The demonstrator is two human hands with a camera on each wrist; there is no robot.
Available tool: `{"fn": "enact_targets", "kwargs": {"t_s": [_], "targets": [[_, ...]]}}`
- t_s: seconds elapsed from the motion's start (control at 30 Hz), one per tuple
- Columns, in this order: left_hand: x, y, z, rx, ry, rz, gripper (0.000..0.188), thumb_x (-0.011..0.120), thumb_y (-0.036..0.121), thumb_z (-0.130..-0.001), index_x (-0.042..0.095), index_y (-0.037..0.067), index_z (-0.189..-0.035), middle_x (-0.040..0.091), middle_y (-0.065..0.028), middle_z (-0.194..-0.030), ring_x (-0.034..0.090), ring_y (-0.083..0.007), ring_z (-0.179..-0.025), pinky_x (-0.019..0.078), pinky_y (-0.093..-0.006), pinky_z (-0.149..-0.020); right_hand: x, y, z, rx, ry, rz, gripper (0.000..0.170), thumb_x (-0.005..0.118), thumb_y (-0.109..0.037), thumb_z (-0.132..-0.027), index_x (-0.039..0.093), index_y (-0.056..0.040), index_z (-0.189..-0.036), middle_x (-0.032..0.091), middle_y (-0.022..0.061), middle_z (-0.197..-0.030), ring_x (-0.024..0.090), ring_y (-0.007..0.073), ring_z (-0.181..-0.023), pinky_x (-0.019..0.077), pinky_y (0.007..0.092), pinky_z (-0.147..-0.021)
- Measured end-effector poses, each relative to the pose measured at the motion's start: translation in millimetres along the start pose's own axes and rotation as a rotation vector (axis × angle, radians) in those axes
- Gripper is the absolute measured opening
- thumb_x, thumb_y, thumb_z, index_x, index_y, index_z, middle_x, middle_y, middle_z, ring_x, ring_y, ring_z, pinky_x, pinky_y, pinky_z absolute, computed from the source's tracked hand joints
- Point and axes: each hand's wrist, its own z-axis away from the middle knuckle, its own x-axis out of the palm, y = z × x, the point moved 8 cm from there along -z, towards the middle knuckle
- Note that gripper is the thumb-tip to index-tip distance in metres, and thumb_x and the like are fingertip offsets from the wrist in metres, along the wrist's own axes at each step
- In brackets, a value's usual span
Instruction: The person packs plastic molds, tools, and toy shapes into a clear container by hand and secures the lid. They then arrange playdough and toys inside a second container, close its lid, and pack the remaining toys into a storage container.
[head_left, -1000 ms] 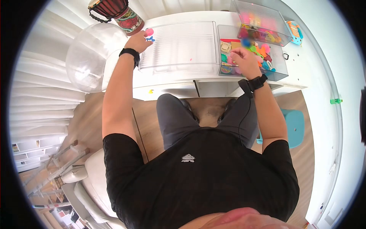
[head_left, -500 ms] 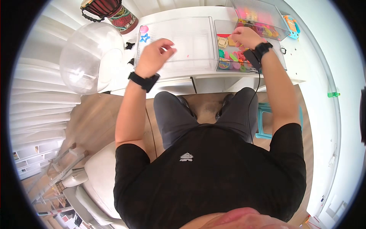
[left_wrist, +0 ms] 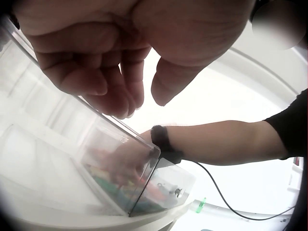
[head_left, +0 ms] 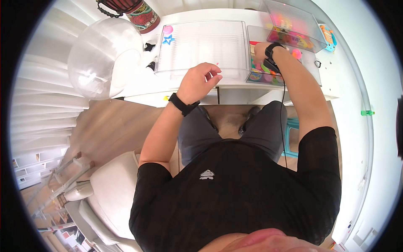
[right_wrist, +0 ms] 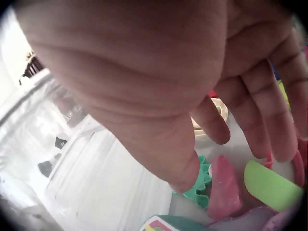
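My left hand (head_left: 199,82) hovers by the front edge of the wide clear bin (head_left: 201,45), fingers loosely bent and holding nothing. In that bin's far left corner lie a pink round piece (head_left: 168,30) and a blue star-shaped outline (head_left: 168,40). My right hand (head_left: 260,51) reaches into the clear toy box (head_left: 268,80) beside it. The right wrist view shows its fingers spread, nearly straight, over a scalloped green piece (right_wrist: 201,185), a pink piece (right_wrist: 225,187), and a lime green piece (right_wrist: 269,185). Nothing shows between thumb and fingers.
Another clear box (head_left: 294,25) of bright toys stands behind the toy box, with a toy phone (head_left: 328,37) to its right. A large transparent globe (head_left: 100,59) and a patterned drum (head_left: 143,17) are at the left. A cable (head_left: 283,122) hangs from my right wrist.
My left hand has left the pink and blue pieces in the far left corner and come right and nearer to me. My right hand has shifted within the toy box and reaches down into it.
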Motion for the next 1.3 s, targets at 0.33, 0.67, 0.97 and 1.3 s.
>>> {"fn": "enact_targets", "kwargs": {"t_s": [0.33,0.67,0.97,1.3], "targets": [[-1,-4,5,-0.029,-0.002,-0.001,0.017,0.077,0.015,-0.092,0.073,0.001,-0.102,0.074,-0.0091,-0.091,0.068,-0.0181,-0.073,0.0547,-0.0326,-0.069,17,6,-30,0.016,-0.044,0.064,0.031,0.087,-0.023,-0.071,0.08,0.0012,-0.089,0.077,0.0154,-0.081,0.076,0.0279,-0.075,0.0593,0.0418,-0.07],[-3,4,4,-0.016,0.004,0.038,0.015,0.076,0.013,-0.092,0.073,0.001,-0.102,0.074,-0.0093,-0.091,0.066,-0.0174,-0.071,0.0543,-0.0314,-0.068,-15,20,3,-0.167,0.129,-0.223,0.018,0.077,-0.012,-0.079,0.074,0.0009,-0.091,0.074,0.0102,-0.076,0.072,0.0185,-0.066,0.0582,0.0354,-0.061],[-2,47,-24,0.149,0.125,0.086,0.027,0.081,0.01,-0.09,0.069,0.005,-0.114,0.071,-0.0049,-0.104,0.063,-0.0114,-0.072,0.0531,-0.0266,-0.068,-42,-24,122,-0.437,0.539,-1.29,0.013,0.073,-0.015,-0.096,0.068,-0.0055,-0.104,0.074,-0.0003,-0.089,0.059,0.0057,-0.071,0.0477,0.0236,-0.061],[-9,54,-23,0.18,0.193,-0.125,0.015,0.077,0.014,-0.093,0.072,0.006,-0.105,0.075,-0.0102,-0.094,0.07,-0.0247,-0.072,0.0574,-0.0357,-0.067,-1,-99,154,-0.461,0.741,-1.429,0.025,0.076,-0.019,-0.098,0.067,0.0009,-0.109,0.072,0.0047,-0.09,0.071,0.0097,-0.083,0.0558,0.0245,-0.069]]}}
